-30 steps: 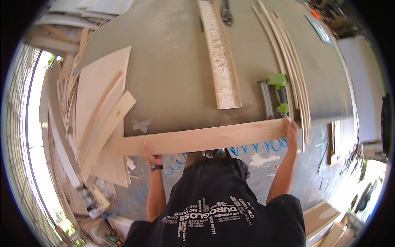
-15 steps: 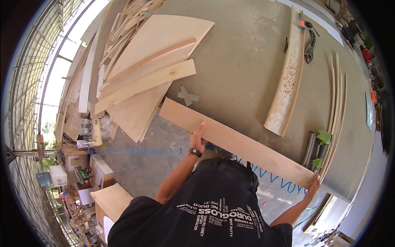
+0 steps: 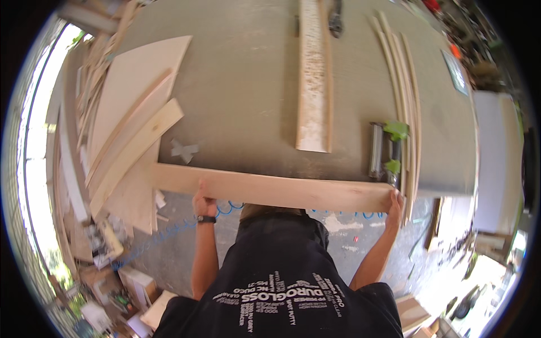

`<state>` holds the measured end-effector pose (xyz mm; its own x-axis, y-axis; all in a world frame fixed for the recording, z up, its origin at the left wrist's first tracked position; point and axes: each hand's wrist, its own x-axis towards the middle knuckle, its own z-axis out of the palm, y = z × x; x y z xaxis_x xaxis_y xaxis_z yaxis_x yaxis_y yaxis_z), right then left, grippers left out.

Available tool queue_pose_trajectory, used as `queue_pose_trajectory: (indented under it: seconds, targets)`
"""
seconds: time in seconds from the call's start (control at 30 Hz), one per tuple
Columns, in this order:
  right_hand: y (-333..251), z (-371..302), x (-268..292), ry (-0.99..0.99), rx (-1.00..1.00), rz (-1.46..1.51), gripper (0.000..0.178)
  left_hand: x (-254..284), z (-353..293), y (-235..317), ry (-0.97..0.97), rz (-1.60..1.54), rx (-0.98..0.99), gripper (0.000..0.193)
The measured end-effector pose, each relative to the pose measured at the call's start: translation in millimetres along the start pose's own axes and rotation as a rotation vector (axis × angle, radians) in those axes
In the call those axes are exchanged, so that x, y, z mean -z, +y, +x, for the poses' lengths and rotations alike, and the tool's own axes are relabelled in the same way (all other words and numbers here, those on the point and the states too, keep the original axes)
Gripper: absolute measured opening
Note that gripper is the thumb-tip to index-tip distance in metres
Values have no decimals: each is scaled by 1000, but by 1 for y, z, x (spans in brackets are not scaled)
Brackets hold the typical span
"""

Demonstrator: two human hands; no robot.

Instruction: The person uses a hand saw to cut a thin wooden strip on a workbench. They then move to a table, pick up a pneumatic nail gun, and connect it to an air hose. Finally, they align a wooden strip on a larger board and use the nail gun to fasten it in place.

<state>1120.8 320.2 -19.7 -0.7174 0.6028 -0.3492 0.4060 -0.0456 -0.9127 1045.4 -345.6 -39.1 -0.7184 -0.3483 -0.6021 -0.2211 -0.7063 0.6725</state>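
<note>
A long, pale wooden board (image 3: 282, 190) lies along the near edge of the large worktable (image 3: 242, 101), in front of my body. My left hand (image 3: 203, 201) grips its lower edge toward the left part, with a dark watch on the wrist. At the board's right end, my right hand (image 3: 395, 204) is closed around the corner. Just beyond that end stands a green and black nail gun (image 3: 389, 149). Beyond the board's middle, a long trough-like wooden piece (image 3: 313, 84) filled with small light bits points away from me.
Thin wooden strips (image 3: 401, 96) run lengthwise at the right. Plywood sheets (image 3: 132, 79) with a knotted plank (image 3: 138, 149) on top lie at the left. A grey tape cross (image 3: 184, 150) sticks to the table. A blue coiled hose (image 3: 225, 209) hangs behind the board.
My view has turned, so the table's contents sit further left. The board, held in both hands, now lies nearly level across the picture instead of sloping down to the right.
</note>
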Motion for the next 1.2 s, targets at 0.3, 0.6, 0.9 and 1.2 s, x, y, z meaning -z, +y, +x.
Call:
queue_pose_trajectory:
  seconds: [0.3,0.6,0.9,1.2]
  targets:
    - [-45,-11,-17,-43,-47,-28,46,5,-11,1,-49,-10,22,42]
    - [-28,0,-17,38,-13,140,33,20,-9,-3,21,-23,11,39]
    - [-29,-3,-22,83,-40,283,25,34,-4,1,49,-13,-25,41]
    - [-36,2,-12,8,-118,293,28,43,4,7,36,11,-19,38]
